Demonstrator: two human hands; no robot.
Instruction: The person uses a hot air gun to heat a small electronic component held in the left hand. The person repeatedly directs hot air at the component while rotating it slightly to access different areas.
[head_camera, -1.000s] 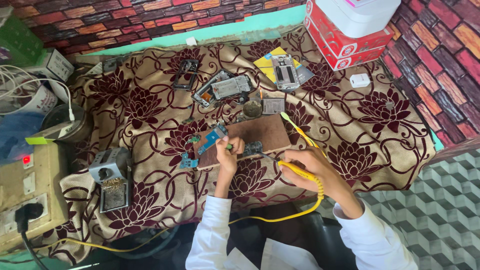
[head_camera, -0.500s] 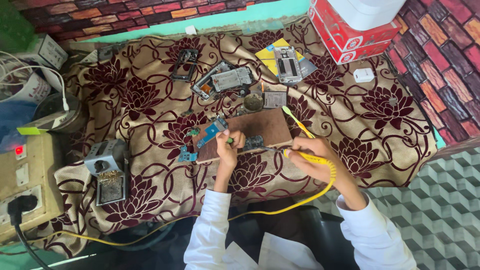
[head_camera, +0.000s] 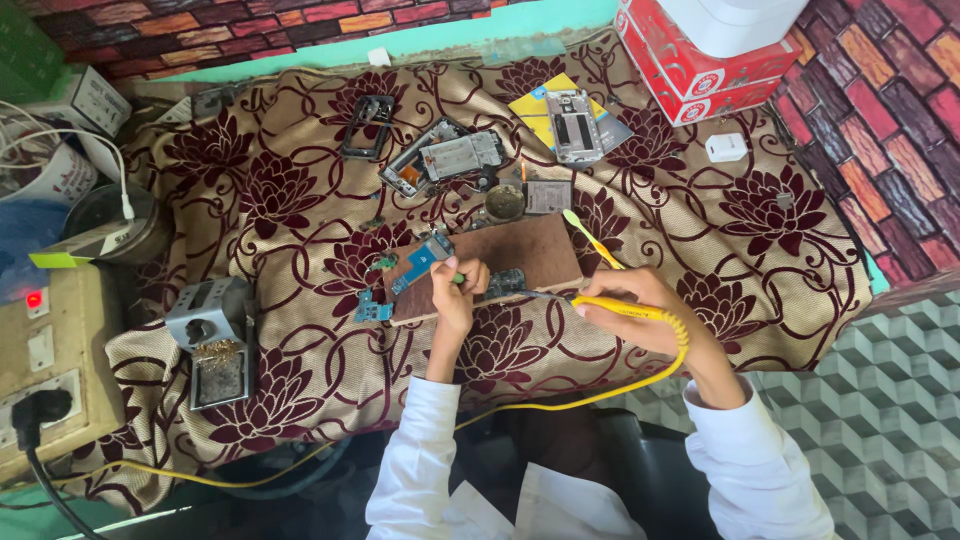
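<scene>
Two hands are working over a brown wooden board (head_camera: 520, 255) lying on a flower-patterned cloth (head_camera: 300, 200). The right hand (head_camera: 635, 310) is closing its fingers around the yellow handle of a soldering iron (head_camera: 610, 307), and the iron's thin tip is pointing left toward a small dark part (head_camera: 507, 283) at the near edge of the board. The left hand (head_camera: 455, 290) is resting on the board just left of that part, its fingers pinched on something thin with a green end; what it is cannot be told. A blue circuit board (head_camera: 425, 262) is lying at the left end of the wooden board, just beside the left hand.

Judging from this, soldering on the small dark part is in hand. The tip seems to be arriving at the joint, so what this step calls for is a steady hold and a short, exact touch, with the left fingers staying off the hot tip.

Farther off, opened phones (head_camera: 445, 160) are lying on the cloth, and a grey metal stand (head_camera: 210, 335) is sitting at the near left.
</scene>
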